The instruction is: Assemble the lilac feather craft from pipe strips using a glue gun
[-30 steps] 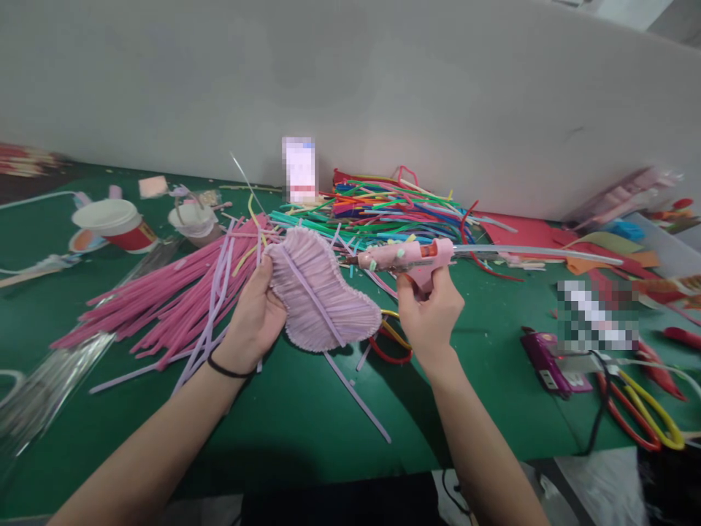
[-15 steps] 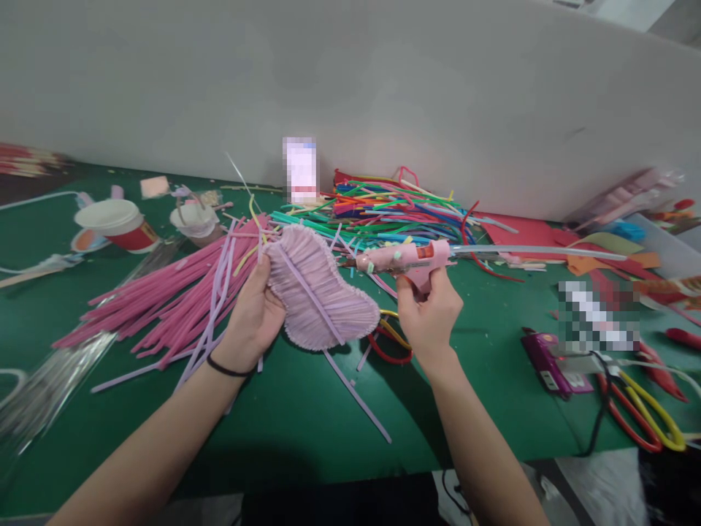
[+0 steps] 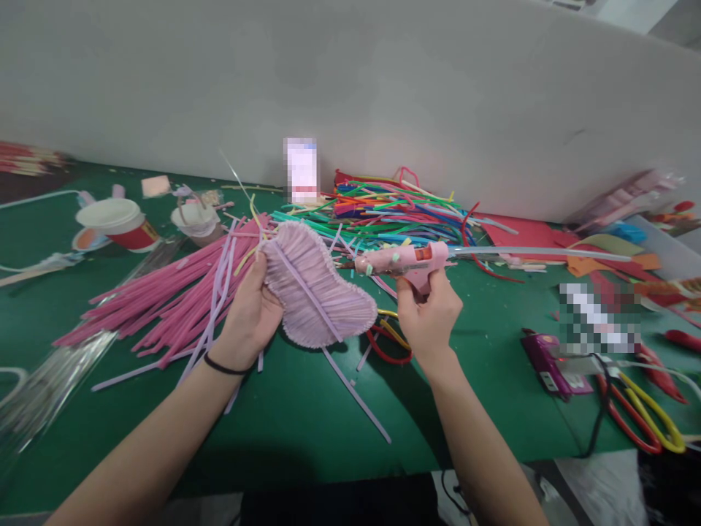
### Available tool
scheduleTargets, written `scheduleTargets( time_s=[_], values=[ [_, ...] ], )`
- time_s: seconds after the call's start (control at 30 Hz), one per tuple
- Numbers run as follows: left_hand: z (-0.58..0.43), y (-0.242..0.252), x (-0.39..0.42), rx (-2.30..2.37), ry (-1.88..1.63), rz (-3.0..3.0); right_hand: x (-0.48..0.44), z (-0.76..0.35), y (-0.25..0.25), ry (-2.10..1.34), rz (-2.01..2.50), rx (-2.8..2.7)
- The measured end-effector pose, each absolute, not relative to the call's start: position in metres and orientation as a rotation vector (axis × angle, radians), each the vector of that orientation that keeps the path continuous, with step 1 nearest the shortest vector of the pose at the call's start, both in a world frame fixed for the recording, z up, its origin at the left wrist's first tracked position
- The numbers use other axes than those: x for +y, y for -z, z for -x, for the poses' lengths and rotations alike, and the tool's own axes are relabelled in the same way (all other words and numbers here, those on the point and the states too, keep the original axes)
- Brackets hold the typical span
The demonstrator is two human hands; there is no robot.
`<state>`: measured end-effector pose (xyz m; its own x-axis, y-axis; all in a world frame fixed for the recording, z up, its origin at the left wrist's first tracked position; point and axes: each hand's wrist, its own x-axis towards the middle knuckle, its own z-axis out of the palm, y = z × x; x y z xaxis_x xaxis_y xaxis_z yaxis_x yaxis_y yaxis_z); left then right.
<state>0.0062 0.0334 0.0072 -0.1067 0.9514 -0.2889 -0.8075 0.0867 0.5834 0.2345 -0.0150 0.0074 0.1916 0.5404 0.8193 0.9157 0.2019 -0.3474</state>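
My left hand (image 3: 256, 310) grips the left edge of a pale lilac butterfly-wing-shaped piece (image 3: 312, 288) made of pipe cleaners, with a ribbed face, a fluffy rim and one darker lilac strip running diagonally across it. My right hand (image 3: 430, 310) is wrapped round the handle of a pink hot glue gun (image 3: 402, 259). A long clear glue stick (image 3: 537, 253) sticks out of the gun's back end. The nozzle points left at the wing's right edge, close to it; whether they touch I cannot tell. Scissors (image 3: 390, 343) lie partly hidden behind the wing.
Pink pipe cleaners (image 3: 164, 292) spread at left, with loose lilac ones (image 3: 358, 398) nearby. A multicoloured pile (image 3: 394, 208) lies by the wall. Paper cup (image 3: 123, 223) stands far left; a phone (image 3: 301, 169) leans at the back. Purple box (image 3: 548, 361), cables and scissors (image 3: 646, 409) are at right.
The wing piece and my left hand have shifted very slightly left and up. My right hand and the glue gun have hardly moved.
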Motion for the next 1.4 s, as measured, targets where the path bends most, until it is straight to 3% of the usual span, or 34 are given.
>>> scheduleTargets(
  time_s=[1.4],
  values=[
    [0.004,-0.01,0.042,0.774,-1.584,-0.295,-0.017,-0.235,-0.008,0.434,1.412,-1.54]
  ],
)
